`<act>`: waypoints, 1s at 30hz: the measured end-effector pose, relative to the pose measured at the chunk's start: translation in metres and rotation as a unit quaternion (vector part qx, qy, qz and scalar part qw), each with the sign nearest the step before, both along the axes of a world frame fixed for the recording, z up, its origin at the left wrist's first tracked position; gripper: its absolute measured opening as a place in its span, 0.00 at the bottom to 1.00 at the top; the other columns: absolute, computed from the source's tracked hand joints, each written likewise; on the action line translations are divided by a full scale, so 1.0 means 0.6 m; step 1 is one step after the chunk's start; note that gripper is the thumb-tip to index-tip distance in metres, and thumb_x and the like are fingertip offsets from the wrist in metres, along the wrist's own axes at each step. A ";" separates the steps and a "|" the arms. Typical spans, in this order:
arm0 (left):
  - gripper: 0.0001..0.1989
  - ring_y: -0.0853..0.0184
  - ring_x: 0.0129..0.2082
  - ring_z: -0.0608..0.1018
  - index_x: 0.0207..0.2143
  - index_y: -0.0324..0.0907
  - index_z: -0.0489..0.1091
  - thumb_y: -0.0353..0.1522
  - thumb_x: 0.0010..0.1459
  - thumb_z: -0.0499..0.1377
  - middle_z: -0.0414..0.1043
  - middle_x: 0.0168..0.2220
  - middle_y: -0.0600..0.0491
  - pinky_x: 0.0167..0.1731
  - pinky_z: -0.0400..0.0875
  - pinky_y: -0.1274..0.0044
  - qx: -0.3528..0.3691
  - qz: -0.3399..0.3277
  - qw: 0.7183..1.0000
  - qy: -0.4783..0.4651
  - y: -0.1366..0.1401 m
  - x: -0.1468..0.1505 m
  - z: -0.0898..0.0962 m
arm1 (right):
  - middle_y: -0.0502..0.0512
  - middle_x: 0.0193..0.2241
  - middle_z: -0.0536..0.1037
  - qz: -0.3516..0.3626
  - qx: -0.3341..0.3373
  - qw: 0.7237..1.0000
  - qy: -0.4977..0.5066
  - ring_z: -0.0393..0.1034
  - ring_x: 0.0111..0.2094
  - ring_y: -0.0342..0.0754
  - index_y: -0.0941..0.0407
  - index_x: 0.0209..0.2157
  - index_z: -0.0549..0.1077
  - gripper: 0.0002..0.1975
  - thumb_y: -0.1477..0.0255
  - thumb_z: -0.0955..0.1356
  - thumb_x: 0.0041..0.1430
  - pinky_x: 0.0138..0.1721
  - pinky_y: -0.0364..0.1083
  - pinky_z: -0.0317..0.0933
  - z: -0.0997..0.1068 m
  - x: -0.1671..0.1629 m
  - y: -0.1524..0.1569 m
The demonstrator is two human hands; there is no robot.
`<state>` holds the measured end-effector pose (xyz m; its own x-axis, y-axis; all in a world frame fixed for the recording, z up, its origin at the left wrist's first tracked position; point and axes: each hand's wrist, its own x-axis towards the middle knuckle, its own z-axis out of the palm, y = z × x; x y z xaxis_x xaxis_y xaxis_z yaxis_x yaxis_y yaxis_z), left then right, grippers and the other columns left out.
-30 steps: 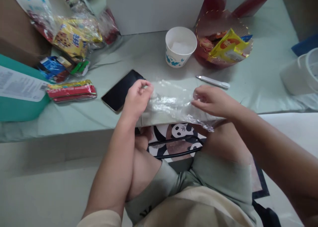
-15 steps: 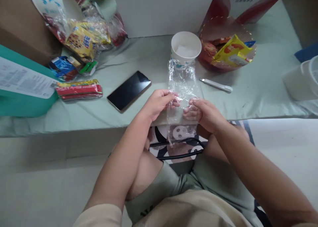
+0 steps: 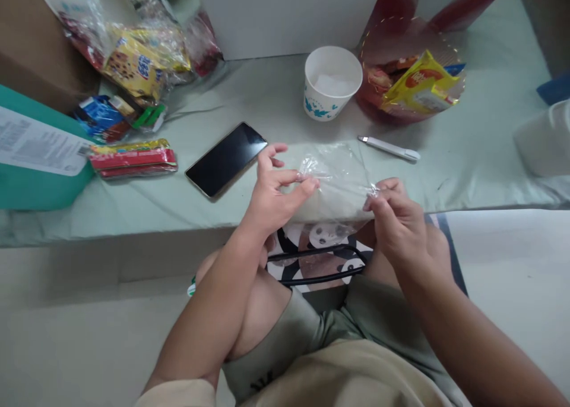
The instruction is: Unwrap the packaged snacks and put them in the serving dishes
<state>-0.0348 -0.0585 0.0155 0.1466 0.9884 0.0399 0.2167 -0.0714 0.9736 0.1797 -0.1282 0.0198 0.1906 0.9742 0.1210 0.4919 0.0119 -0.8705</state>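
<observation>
Pinching clear plastic film (image 3: 341, 184) between thumb and fingers, the left hand (image 3: 280, 187) sits at its 9 o'clock side with other fingers spread, while the right hand (image 3: 398, 217) grips its 4 o'clock corner. The film is held over the near edge of the worktop (image 3: 485, 128). From it, a paper cup (image 3: 327, 103) stands at 12 o'clock, a slim white cutter (image 3: 392, 150) lies at 2, and a dark-screened phone (image 3: 226, 160) rests at 9, near the left hand.

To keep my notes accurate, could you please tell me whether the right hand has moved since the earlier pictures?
Yes: judged against the utility knife, the right hand has shifted rightward and downward in the view.
</observation>
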 end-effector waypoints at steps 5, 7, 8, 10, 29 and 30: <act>0.11 0.47 0.73 0.57 0.26 0.46 0.77 0.41 0.54 0.71 0.68 0.64 0.51 0.61 0.69 0.55 0.086 -0.023 0.996 0.013 -0.020 -0.002 0.030 | 0.59 0.46 0.71 -0.038 0.109 0.989 -0.094 0.71 0.54 0.57 0.52 0.25 0.69 0.25 0.51 0.61 0.69 0.55 0.59 0.68 0.022 -0.002 -0.017; 0.10 0.48 0.67 0.69 0.28 0.48 0.78 0.43 0.55 0.69 0.77 0.54 0.50 0.60 0.70 0.54 0.090 -0.065 0.993 -0.027 -0.025 -0.002 0.039 | 0.58 0.53 0.71 -0.025 0.136 0.989 -0.052 0.67 0.61 0.59 0.52 0.28 0.70 0.23 0.52 0.60 0.71 0.61 0.62 0.64 0.025 -0.004 -0.015; 0.09 0.50 0.62 0.74 0.30 0.49 0.79 0.43 0.57 0.68 0.79 0.49 0.50 0.60 0.70 0.54 0.089 -0.085 0.991 -0.060 -0.026 -0.001 0.040 | 0.57 0.54 0.73 -0.005 0.139 0.990 -0.016 0.67 0.62 0.59 0.51 0.30 0.70 0.22 0.52 0.59 0.71 0.63 0.63 0.62 0.025 -0.005 -0.014; 0.09 0.54 0.54 0.80 0.35 0.50 0.81 0.44 0.59 0.67 0.82 0.44 0.50 0.60 0.71 0.57 0.069 -0.108 0.982 -0.137 -0.026 0.003 0.037 | 0.55 0.50 0.76 0.042 0.134 0.987 0.072 0.69 0.61 0.58 0.48 0.37 0.72 0.18 0.50 0.61 0.70 0.66 0.64 0.59 0.024 -0.007 -0.010; 0.32 0.68 0.29 0.83 0.58 0.51 0.60 0.31 0.52 0.66 0.79 0.45 0.53 0.31 0.75 0.76 -0.214 -0.225 0.902 -0.299 0.007 0.039 -0.007 | 0.45 0.27 0.73 -0.026 -0.206 0.923 0.324 0.69 0.24 0.42 0.52 0.39 0.68 0.24 0.59 0.78 0.46 0.26 0.43 0.66 0.024 -0.014 -0.014; 0.32 0.68 0.30 0.83 0.57 0.50 0.58 0.31 0.52 0.66 0.79 0.45 0.53 0.32 0.76 0.76 -0.213 -0.206 0.904 -0.309 0.007 0.041 -0.011 | 0.45 0.24 0.71 -0.034 -0.220 0.921 0.319 0.66 0.22 0.41 0.53 0.36 0.68 0.21 0.58 0.78 0.48 0.24 0.42 0.63 0.027 -0.016 -0.014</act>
<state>-0.0105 -0.0541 0.0091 0.5861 0.7996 -0.1307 -0.3375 0.3876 0.8578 0.1698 -0.1367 0.0357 0.1479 0.8855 -0.4404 -0.1345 -0.4232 -0.8960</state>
